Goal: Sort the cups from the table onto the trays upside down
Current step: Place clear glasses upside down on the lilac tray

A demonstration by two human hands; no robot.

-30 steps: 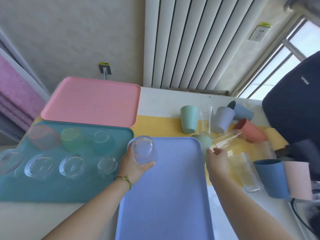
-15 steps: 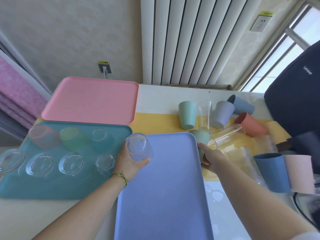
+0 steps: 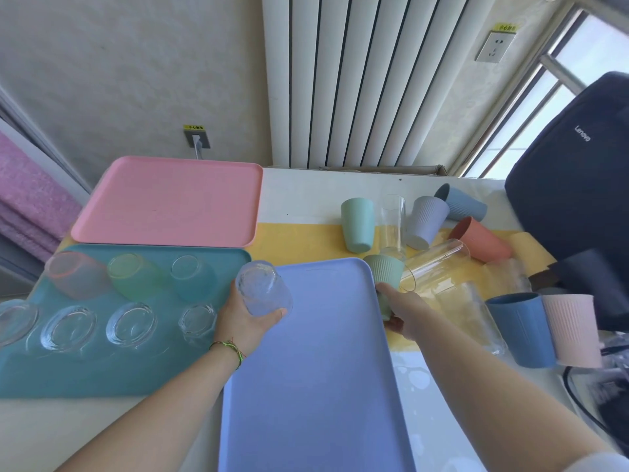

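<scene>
Seven glasses sit upturned on the teal tray. Left hand grips an inverted glass at the blue tray's far corner — right hand clasps a green cup, many more unsorted on the tabletop.

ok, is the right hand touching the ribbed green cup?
Touching. The head view shows the right hand with its fingers curled round the ribbed green cup, beside the blue tray.
</scene>
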